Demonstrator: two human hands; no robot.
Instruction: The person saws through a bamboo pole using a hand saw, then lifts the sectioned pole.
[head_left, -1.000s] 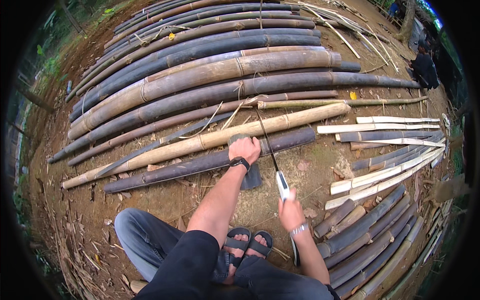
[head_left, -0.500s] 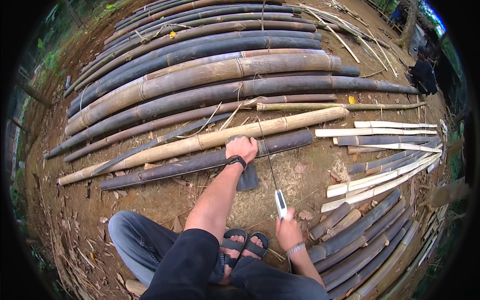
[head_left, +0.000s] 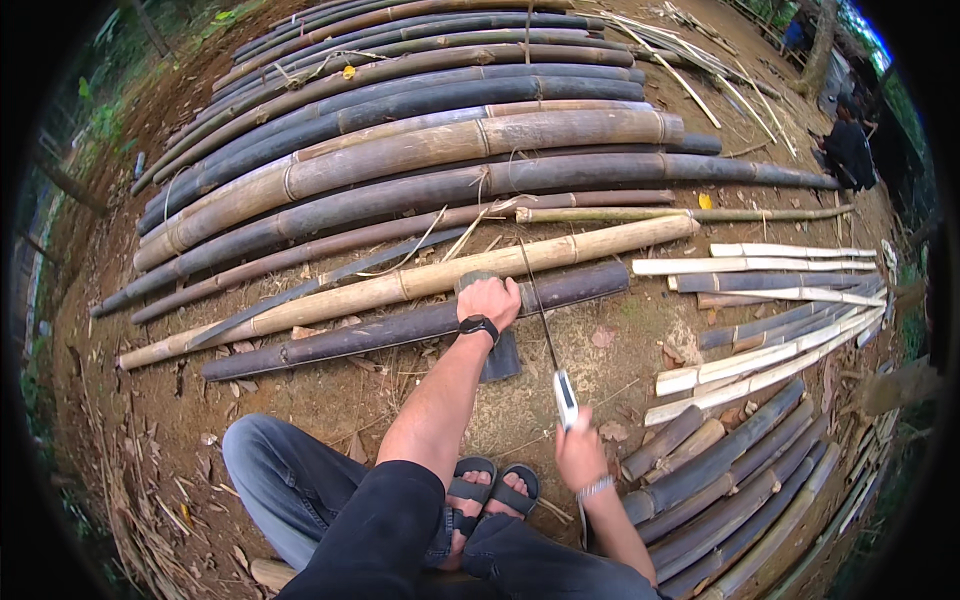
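Note:
My left hand (head_left: 488,300), with a black watch at its wrist, is closed over a dark bamboo pole (head_left: 400,328) lying across in front of me. Beneath that pole, a short dark bamboo piece (head_left: 502,358) sticks out on both sides. In my right hand (head_left: 582,458) is the pale handle of a hand saw (head_left: 566,397). Its thin blade lies across the dark pole, just right of my left hand, and its tip reaches over a pale bamboo pole (head_left: 420,282) behind. Whether the blade has cut into the bamboo is too small to tell.
Long bamboo poles (head_left: 400,185) lie in rows beyond. To the right are split bamboo strips (head_left: 760,360) and, nearer, several cut dark lengths (head_left: 730,490). My sandalled feet (head_left: 490,490) stand on leaf-strewn earth. A person in dark clothes (head_left: 850,150) is at the far right.
My right hand and the saw have shifted slightly away from me along the blade's line. My left hand keeps its hold on the dark pole.

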